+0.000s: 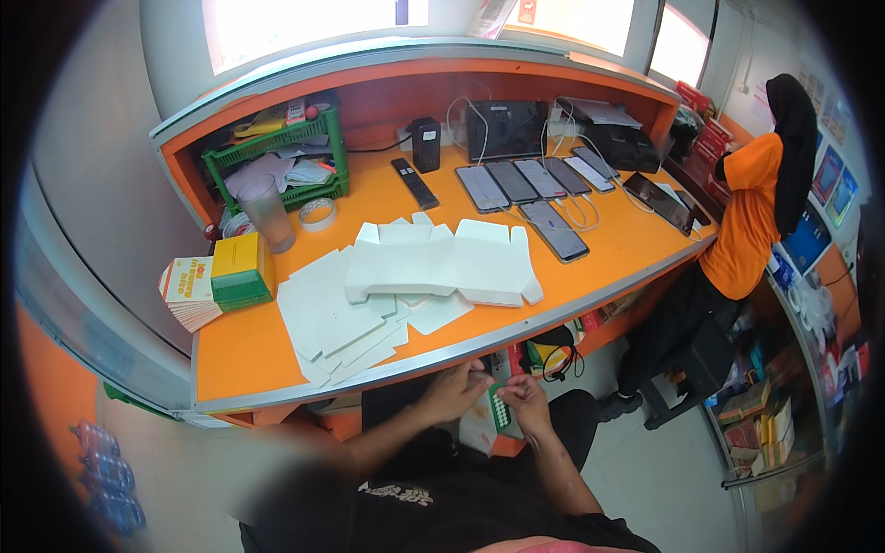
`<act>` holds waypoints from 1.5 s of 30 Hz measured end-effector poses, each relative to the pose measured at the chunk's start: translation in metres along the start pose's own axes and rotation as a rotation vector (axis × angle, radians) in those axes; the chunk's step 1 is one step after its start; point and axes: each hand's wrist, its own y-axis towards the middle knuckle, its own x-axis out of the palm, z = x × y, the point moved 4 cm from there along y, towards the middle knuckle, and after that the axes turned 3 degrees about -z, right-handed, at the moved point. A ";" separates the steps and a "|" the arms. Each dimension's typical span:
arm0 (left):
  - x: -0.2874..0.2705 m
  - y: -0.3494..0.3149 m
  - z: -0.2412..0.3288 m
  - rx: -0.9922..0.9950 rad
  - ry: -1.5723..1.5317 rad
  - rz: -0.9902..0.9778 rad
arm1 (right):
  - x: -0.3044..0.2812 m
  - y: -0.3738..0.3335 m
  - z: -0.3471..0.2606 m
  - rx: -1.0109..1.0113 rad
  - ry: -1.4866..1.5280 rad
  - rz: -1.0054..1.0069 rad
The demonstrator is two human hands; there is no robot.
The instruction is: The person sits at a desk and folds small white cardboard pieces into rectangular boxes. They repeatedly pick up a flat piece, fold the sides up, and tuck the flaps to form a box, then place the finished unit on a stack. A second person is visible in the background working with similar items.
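Observation:
Both my hands are over my lap, just below the desk's front edge. My right hand (525,404) is closed on a narrow green strip (501,413) with rows of small white pieces along it. My left hand (452,392) is just left of the strip, its fingertips pinched together; anything between them is too small to make out. Under the hands, a white and orange packet or box (477,431) lies on my lap. On the desk above, flat white die-cut carton blanks (406,263) lie in a loose, overlapping pile.
On the orange desk (240,355), several phones (558,230) trail charging cables at the right. A green tray rack (277,157), a clear tumbler (267,217), a tape roll (318,214) and yellow-green cartons (241,272) stand left. A person in orange (751,212) stands at the right.

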 end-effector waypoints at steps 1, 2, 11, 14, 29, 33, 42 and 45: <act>0.001 -0.003 0.007 -0.077 0.028 0.143 | -0.003 0.000 -0.001 -0.028 0.039 0.042; 0.014 -0.007 -0.004 -0.106 0.057 0.154 | -0.004 0.000 -0.002 -0.056 0.072 0.077; 0.081 0.010 -0.042 -0.087 -0.251 0.363 | -0.001 -0.011 -0.002 -0.240 -0.478 0.058; 0.070 0.014 -0.028 -0.038 -0.194 0.301 | -0.027 -0.028 -0.042 -0.547 -0.692 0.498; 0.050 0.031 0.077 0.228 -0.438 0.251 | -0.048 -0.042 -0.077 -0.584 -0.397 0.586; 0.031 0.027 0.086 0.292 -0.196 0.328 | -0.034 -0.035 -0.094 -0.544 -0.128 0.432; 0.023 0.024 0.096 0.149 -0.434 0.172 | -0.023 -0.058 -0.112 -0.836 -0.476 0.577; 0.012 0.018 0.102 0.308 -0.268 0.298 | -0.014 -0.056 -0.117 -0.761 -0.418 0.503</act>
